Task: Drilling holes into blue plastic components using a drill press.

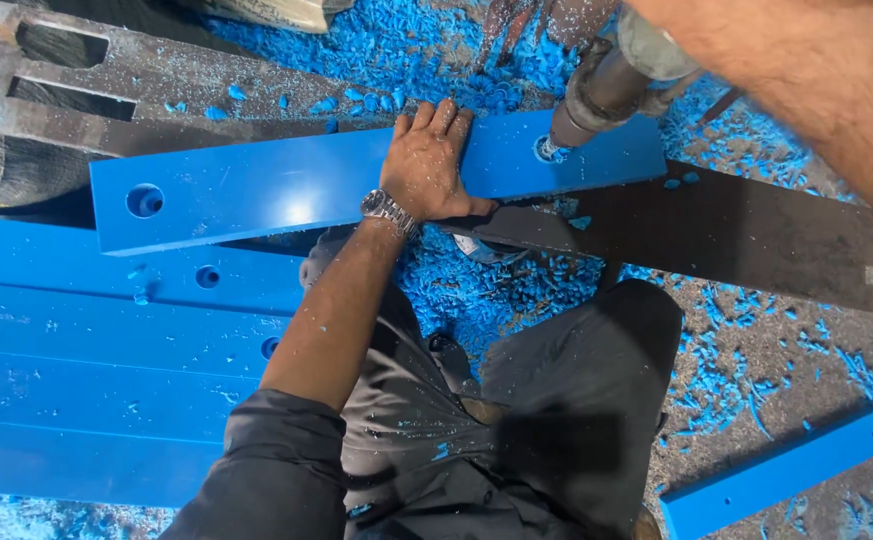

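Note:
A long blue plastic bar (256, 190) lies across dark steel beams, with a round hole near its left end. My left hand (426, 165), a metal watch on its wrist, lies palm down across the bar. Its fingertips reach the far edge and the thumb hooks the near edge, holding the bar. A grey power drill (601, 90) tilts down from the top right, its bit in a hole (546, 150) near the bar's right end. My right hand (661, 12) is mostly cut off at the top edge where it meets the drill; the forearm runs off to the right.
Several more blue bars with holes (86, 380) are stacked at the left. A short blue piece (776, 475) lies at the lower right. A dark steel beam (736, 240) runs rightward under the bar. Blue shavings cover the floor. My knees in dark trousers (556, 400) fill the bottom centre.

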